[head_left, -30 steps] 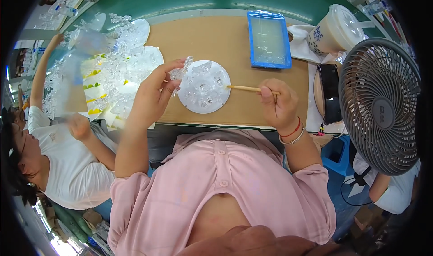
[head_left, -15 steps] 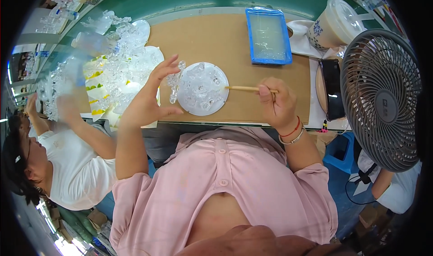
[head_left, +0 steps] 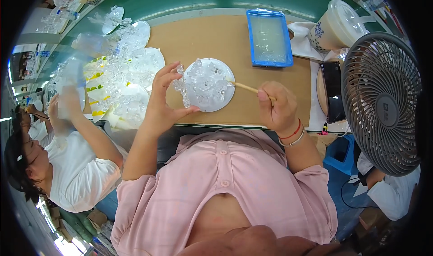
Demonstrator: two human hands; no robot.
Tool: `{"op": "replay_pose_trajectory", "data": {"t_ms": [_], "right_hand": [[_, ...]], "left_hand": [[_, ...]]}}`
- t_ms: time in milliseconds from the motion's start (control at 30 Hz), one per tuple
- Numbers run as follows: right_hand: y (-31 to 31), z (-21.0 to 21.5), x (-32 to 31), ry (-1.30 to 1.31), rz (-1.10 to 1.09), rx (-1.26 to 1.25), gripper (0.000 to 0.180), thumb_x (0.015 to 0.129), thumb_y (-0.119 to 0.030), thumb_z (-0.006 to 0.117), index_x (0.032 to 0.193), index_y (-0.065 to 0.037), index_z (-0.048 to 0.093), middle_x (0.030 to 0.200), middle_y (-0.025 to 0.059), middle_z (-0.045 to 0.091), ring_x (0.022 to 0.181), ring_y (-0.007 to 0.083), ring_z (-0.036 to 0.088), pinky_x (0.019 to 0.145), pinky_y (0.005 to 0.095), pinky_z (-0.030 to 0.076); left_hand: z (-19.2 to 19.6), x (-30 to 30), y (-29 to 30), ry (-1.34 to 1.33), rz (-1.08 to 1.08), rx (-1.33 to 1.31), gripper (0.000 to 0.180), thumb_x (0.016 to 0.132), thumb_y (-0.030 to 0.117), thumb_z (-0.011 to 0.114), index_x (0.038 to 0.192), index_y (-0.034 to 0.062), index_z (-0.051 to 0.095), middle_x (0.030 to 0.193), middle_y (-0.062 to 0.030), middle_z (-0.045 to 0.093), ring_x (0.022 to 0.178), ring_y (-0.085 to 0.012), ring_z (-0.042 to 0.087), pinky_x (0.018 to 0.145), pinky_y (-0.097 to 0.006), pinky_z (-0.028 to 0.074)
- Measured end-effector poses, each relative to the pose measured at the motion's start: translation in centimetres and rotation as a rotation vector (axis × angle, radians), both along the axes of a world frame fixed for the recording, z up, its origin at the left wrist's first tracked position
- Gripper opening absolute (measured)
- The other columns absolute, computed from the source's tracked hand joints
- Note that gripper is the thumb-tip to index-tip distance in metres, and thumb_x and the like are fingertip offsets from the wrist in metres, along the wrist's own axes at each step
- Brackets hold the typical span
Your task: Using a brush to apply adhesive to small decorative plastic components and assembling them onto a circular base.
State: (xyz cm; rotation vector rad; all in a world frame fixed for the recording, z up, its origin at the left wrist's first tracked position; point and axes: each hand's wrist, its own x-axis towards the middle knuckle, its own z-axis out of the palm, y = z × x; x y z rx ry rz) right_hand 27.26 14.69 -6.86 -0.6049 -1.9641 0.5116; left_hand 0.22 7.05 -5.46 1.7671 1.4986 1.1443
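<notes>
A round white disc [head_left: 215, 104] bearing several clear plastic ornament pieces [head_left: 205, 82] lies on the brown board in front of me. My left hand [head_left: 164, 98] curves round its left side. Thumb and fingertips bracket a clear ornament piece [head_left: 184, 92] at the disc's left edge, the thumb by the lower rim; the exact contact is hard to see. On the right, my right hand [head_left: 277, 102] pinches a thin wooden stick [head_left: 246, 87]. Its tip reaches the disc's right side, next to the clear pieces.
A blue-rimmed tray [head_left: 269, 59] stands far right on the brown board [head_left: 189, 34]. Beyond it are a lidded cup [head_left: 336, 25], a dark phone-like slab [head_left: 332, 91] and a grey fan [head_left: 383, 102]. Clear-piece clusters [head_left: 131, 75] crowd the left, beside a co-worker's blurred hand [head_left: 67, 104].
My left hand has moved right, from beside the disc to round its left edge. The disc has shifted slightly right and turned a little. The stick now slants more.
</notes>
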Motion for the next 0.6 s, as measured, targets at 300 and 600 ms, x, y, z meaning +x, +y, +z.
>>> {"op": "replay_pose_trajectory", "data": {"t_ms": [300,600], "right_hand": [[-0.7,0.3,-0.1,0.006,0.046,0.035,0.006,0.087,0.001,0.057,0.089,0.0,0.052,0.073,0.0123,0.06,0.059,0.0267,0.059,0.054,0.0324,0.047],[-2.2,0.9,0.5,-0.066,0.019,-0.016,0.004,0.088,-0.001,0.056,0.088,-0.001,0.051,0.069,0.0115,0.06,0.056,0.0252,0.058,0.053,0.031,0.047]], "left_hand": [[-1.1,2.2,-1.3,0.11,0.142,0.125,0.085,0.051,0.014,0.091,0.121,0.0131,0.043,0.134,-0.0155,0.039,0.12,-0.0322,0.046,0.099,-0.042,0.041],[-1.9,2.9,-0.9,0.102,0.255,0.184,0.085,0.05,0.017,0.092,0.12,0.012,0.044,0.132,-0.0169,0.04,0.121,-0.0343,0.043,0.099,-0.043,0.041]]}}
